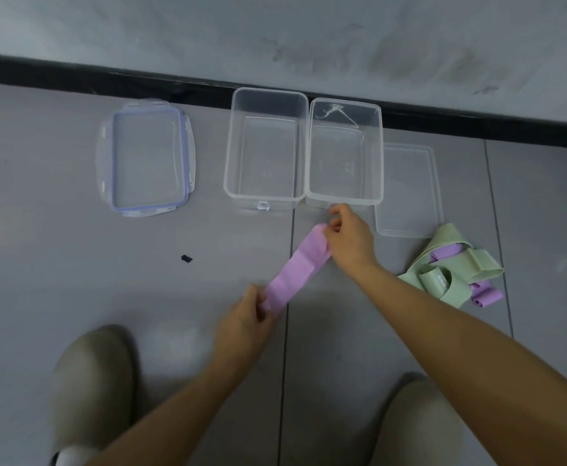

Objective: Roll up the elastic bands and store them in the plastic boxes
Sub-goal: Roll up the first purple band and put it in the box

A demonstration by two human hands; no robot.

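Note:
A flat purple elastic band [297, 269] stretches diagonally above the grey floor between both hands. My left hand [246, 319] pinches its near end, and my right hand [349, 237] pinches its far end just in front of the boxes. Two clear plastic boxes stand side by side by the wall, the left box [231, 153] and the right box [379, 156], both with nothing inside. A tangled heap of green and purple bands [453, 270] lies on the floor to the right of my right forearm.
A clear lid with a blue seal [145, 158] lies left of the boxes. A plain clear lid [410, 193] lies right of them. A black skirting [107, 75] runs along the wall. My two knees [93, 375] frame the bottom of the view. A small dark spot [186, 259] marks the floor.

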